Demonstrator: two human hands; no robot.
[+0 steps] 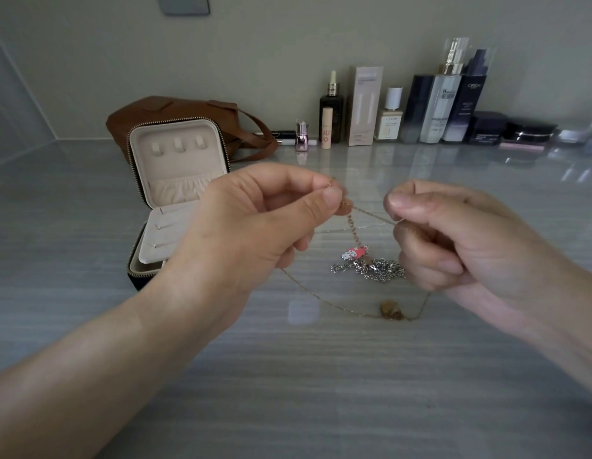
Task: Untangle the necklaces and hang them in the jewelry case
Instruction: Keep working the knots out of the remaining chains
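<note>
Logged jewelry case (175,193) standing unzipped on grey counter (89,309), lid upright.

Noted left hand (254,223) raised just right of case, thumb and forefinger pinched on thin gold necklace (321,298), remaining fingers curled.

Noted right hand (453,240) further right of case, level with left, thumb and forefinger likewise pinched on fine chain, other fingers curled under.

Observed short stretch of chain taut between both pinches, with the rest drooping in a loop to counter and amber pendant (391,310) at loop's bottom.

Found silver chain (370,270) heaped on counter right of case, below and between hands. Pink-and-white charm (354,252) just above heap; cannot tell which chain carries it.

Recorded brown bag (175,109) behind case, cosmetic bottles (433,104) far right of case along wall.
</note>
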